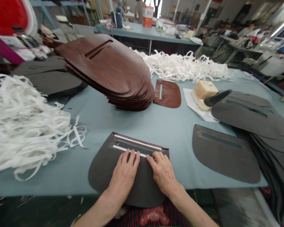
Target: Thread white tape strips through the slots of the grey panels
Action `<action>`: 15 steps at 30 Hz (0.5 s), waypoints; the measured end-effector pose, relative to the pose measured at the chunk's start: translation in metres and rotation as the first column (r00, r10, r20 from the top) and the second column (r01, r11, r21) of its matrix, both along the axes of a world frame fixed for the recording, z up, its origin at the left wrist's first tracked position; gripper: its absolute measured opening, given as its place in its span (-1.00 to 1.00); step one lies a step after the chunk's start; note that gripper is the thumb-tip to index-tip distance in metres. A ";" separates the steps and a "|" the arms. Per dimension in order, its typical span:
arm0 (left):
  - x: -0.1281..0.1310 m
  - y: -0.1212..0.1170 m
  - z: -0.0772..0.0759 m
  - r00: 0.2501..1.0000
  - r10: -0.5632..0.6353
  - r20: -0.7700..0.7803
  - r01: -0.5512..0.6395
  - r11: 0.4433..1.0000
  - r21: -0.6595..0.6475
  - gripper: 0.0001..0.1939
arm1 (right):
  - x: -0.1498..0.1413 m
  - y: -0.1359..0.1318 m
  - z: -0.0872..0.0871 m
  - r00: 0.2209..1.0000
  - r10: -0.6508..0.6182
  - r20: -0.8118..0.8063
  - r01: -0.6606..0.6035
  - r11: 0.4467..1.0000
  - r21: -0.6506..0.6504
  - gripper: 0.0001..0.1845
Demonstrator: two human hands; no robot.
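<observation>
In front of me lies a dark grey leather flap (101, 167), its near edge hanging over the table edge. It has a long slot near its far side. One white tape strip (137, 141) runs along the folded far edge, another white strip (118, 147) along the slot's near side. My left hand (125, 170) lies on the flap, fingers stretched out with their tips on the nearer strip. My right hand (163, 170) rests at that strip's right end, thumb and fingers bent close together; whether something is between them is hidden.
A tall stack of brown leather flaps (109, 69) stands beyond, beside a small brown piece (168, 94). White tape heaps (26, 126) lie left and at the back. To the right are a yellowish block with a dark handle (204, 90), a single grey flap (222, 157) and piled grey flaps (251, 116).
</observation>
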State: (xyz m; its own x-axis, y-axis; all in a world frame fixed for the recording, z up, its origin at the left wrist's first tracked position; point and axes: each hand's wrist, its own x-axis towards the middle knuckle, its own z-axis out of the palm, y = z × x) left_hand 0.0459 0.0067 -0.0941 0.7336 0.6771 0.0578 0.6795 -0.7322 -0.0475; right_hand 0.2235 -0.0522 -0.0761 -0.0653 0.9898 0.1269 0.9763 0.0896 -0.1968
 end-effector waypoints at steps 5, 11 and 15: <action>0.001 0.003 0.005 0.992 -0.026 0.124 0.036 0.996 -0.081 -0.43 | -0.002 0.018 -0.002 0.999 0.046 -0.011 -0.045 0.999 0.024 -0.78; -0.038 0.053 0.011 0.816 0.484 0.316 -0.474 0.873 -0.112 -0.48 | -0.022 0.037 -0.016 0.976 0.106 -0.192 -0.085 0.990 0.113 -0.82; -0.070 0.076 0.028 0.728 0.594 0.343 -0.409 0.777 -0.479 -0.41 | -0.024 0.038 -0.022 0.953 0.123 -0.275 -0.071 0.979 0.192 -0.82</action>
